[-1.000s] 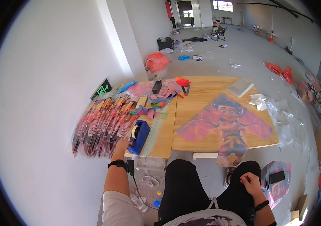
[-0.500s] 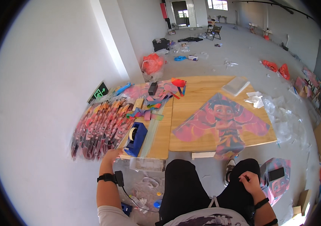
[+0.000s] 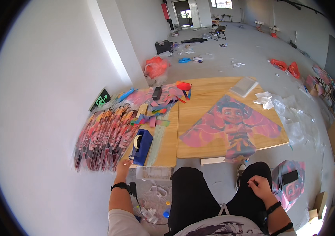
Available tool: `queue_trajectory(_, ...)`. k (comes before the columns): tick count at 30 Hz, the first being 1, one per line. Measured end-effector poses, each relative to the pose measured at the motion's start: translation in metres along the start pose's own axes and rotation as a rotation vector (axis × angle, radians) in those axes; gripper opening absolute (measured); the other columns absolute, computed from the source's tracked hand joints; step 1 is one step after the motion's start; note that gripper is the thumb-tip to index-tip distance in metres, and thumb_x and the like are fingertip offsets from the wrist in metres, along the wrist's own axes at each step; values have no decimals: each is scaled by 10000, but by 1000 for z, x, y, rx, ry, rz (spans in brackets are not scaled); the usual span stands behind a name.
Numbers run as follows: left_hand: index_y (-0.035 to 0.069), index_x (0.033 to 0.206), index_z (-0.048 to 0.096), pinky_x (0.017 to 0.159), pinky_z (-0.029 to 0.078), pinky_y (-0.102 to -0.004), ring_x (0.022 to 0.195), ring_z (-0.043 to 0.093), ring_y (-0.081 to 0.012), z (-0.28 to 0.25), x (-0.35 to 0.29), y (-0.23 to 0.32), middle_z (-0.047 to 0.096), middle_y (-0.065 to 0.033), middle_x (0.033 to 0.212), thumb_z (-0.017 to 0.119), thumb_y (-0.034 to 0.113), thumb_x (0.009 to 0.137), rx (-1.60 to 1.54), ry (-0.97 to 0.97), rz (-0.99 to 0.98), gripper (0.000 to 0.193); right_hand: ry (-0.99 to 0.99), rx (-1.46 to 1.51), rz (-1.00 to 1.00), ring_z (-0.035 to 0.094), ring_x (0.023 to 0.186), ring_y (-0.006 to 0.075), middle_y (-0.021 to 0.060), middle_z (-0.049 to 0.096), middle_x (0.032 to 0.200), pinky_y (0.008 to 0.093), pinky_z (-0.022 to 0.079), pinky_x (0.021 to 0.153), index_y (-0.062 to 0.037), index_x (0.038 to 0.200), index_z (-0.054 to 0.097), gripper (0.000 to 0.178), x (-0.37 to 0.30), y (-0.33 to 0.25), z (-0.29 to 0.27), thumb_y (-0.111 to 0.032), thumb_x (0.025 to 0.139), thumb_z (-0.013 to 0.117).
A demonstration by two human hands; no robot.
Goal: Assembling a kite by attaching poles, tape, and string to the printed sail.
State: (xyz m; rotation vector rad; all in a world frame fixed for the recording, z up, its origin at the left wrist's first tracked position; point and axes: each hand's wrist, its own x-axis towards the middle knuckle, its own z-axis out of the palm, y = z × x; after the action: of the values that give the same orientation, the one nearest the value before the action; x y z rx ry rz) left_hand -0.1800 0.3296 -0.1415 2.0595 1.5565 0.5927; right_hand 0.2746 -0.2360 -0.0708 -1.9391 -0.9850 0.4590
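At the near edge of the table, my left hand [image 3: 124, 166] has its fingertips together beside the lower end of a blue tape dispenser [image 3: 145, 142]. Whether tape is pinched there is too small to make out. A roll of tape [image 3: 137, 141] sits in the dispenser. My right hand [image 3: 260, 187] rests on my right thigh with its fingers curled in and nothing visible in them. To the right on the table lies a spread kite sheet [image 3: 233, 126] printed with a cartoon figure, its tail end hanging over the near edge.
Folded printed kites [image 3: 104, 137] lie in a row along the left. Colourful ribbons [image 3: 151, 120], a wooden block [image 3: 142, 110] and a black box [image 3: 157, 93] lie behind the dispenser. Clear plastic sleeves [image 3: 244, 86] are at the back right. A phone [image 3: 289, 177] rests on a printed sheet beside my right leg.
My left hand has moved slightly right and closer to the lower end of the tape dispenser. The right hand stays on my thigh. The whole view has shifted a little.
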Motion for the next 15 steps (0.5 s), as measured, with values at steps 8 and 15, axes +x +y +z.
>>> queue_trajectory(8, 183, 1006, 764, 964, 413, -349, 1074, 607, -215, -53, -43, 97, 657, -57, 1086, 803, 279, 808, 56, -153, 186, 223, 19, -30, 19, 662, 649, 147, 76, 689, 763, 280, 520, 614, -7, 879, 694, 97, -8, 1, -3, -100, 899, 679)
queue_trajectory(15, 81, 1466, 479, 1077, 341, -349, 1423, 376, -222, -30, -189, 282, 324, -122, 1617, 640, 394, 936, -1373, -822, 292, 636, -178, 76, -51, 655, 727, 137, 65, 703, 840, 279, 526, 674, -37, 1034, 689, 199, 38, -57, 6, -154, 880, 739)
